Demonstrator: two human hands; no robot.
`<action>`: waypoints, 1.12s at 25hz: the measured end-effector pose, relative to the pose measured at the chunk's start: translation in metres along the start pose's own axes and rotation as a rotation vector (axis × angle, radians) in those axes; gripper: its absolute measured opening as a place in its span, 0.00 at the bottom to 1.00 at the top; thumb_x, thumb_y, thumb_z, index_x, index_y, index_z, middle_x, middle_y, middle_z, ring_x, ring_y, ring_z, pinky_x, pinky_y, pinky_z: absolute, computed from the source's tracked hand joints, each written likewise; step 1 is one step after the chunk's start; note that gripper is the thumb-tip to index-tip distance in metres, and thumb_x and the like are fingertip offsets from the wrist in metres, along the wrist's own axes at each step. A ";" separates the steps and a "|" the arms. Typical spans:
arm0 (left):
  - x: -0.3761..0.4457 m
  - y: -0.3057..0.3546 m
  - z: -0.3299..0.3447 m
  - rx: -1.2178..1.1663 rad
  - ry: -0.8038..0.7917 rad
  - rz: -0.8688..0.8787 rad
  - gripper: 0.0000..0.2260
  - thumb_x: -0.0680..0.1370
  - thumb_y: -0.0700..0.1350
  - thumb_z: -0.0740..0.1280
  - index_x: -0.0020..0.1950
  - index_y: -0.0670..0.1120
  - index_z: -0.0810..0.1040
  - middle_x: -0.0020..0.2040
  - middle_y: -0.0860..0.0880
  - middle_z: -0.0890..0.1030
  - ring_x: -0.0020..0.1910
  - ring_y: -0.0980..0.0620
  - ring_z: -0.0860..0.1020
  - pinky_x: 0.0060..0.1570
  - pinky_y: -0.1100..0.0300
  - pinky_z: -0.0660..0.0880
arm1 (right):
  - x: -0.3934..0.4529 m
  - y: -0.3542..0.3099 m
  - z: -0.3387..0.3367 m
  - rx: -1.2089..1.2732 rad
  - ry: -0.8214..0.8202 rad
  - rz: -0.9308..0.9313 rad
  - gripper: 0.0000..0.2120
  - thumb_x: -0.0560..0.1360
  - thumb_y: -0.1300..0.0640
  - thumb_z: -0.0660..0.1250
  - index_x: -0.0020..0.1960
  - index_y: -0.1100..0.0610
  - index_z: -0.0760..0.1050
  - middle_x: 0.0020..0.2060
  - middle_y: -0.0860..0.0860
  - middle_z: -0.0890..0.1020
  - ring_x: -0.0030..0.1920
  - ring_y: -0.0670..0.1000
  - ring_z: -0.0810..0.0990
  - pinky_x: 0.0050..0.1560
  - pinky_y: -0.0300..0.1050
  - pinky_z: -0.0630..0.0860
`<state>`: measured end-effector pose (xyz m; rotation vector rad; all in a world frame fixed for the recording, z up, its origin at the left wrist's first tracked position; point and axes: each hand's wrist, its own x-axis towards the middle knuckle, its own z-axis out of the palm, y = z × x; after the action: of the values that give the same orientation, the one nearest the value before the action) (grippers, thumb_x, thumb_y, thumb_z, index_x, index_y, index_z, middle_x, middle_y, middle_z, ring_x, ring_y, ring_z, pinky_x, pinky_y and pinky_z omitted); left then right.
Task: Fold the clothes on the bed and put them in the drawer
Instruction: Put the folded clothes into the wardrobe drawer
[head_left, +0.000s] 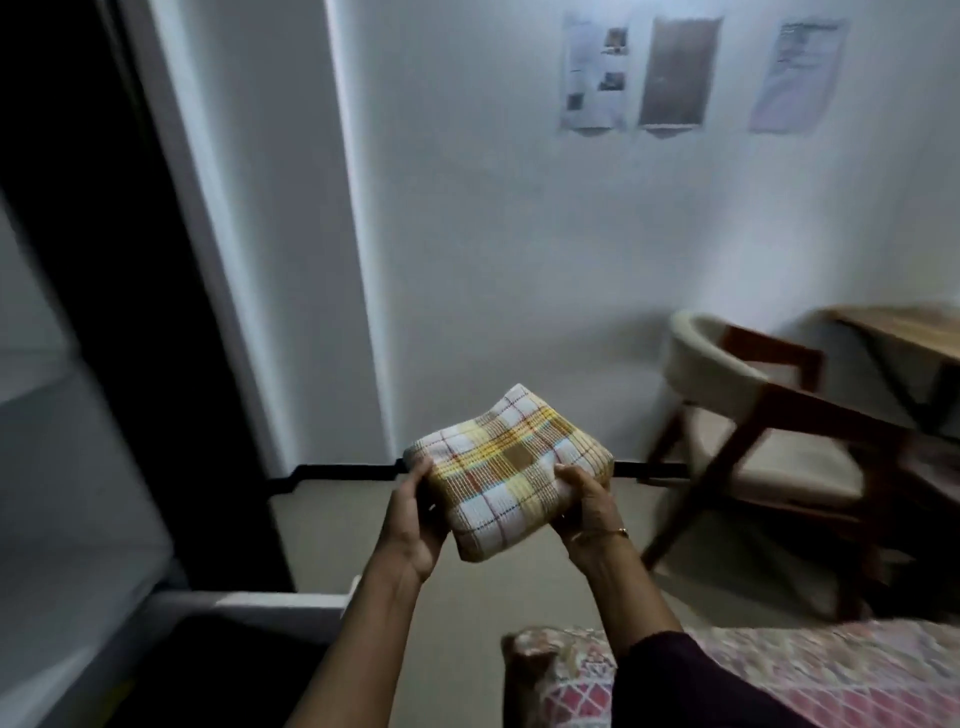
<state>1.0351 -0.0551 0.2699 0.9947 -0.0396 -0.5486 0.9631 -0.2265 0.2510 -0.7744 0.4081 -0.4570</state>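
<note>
A folded plaid cloth (511, 462), white with yellow and brown checks, is held in the air in front of me above the floor. My left hand (415, 525) grips its left side from below. On its right edge my right hand (589, 506) is closed, a thin bracelet at the wrist. The bed (810, 670) with a pink patterned cover lies at the lower right corner. At the left stands a tall grey and white wardrobe (78, 467) with a dark open part; no drawer can be made out clearly.
A wooden chair (769, 441) with a cream seat stands at the right, next to a wooden table (904, 332). Three papers (675, 73) hang on the white wall. Beige floor (467, 582) lies between wardrobe and bed.
</note>
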 end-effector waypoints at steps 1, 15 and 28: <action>-0.007 0.010 -0.033 -0.010 0.103 -0.002 0.19 0.78 0.55 0.61 0.61 0.43 0.76 0.57 0.42 0.80 0.58 0.42 0.77 0.61 0.44 0.72 | -0.001 0.027 0.024 -0.010 -0.036 0.048 0.42 0.55 0.61 0.75 0.68 0.56 0.66 0.59 0.62 0.78 0.53 0.62 0.79 0.36 0.50 0.79; -0.145 0.023 -0.350 -0.329 0.993 -0.080 0.24 0.81 0.57 0.54 0.67 0.40 0.71 0.66 0.37 0.73 0.64 0.38 0.72 0.57 0.43 0.70 | -0.061 0.352 0.177 -0.497 -0.296 0.679 0.21 0.69 0.61 0.72 0.60 0.64 0.74 0.52 0.61 0.82 0.53 0.62 0.80 0.55 0.58 0.77; -0.177 -0.023 -0.447 0.201 1.853 -0.020 0.20 0.82 0.48 0.54 0.70 0.37 0.66 0.63 0.34 0.74 0.58 0.34 0.73 0.53 0.49 0.70 | -0.082 0.476 0.217 -1.532 -1.204 0.501 0.15 0.71 0.62 0.69 0.53 0.58 0.65 0.44 0.51 0.77 0.42 0.49 0.75 0.44 0.43 0.73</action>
<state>0.9956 0.3668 0.0403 1.3725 1.5725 0.5263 1.1201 0.2393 0.0541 -2.1351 -0.3090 0.9755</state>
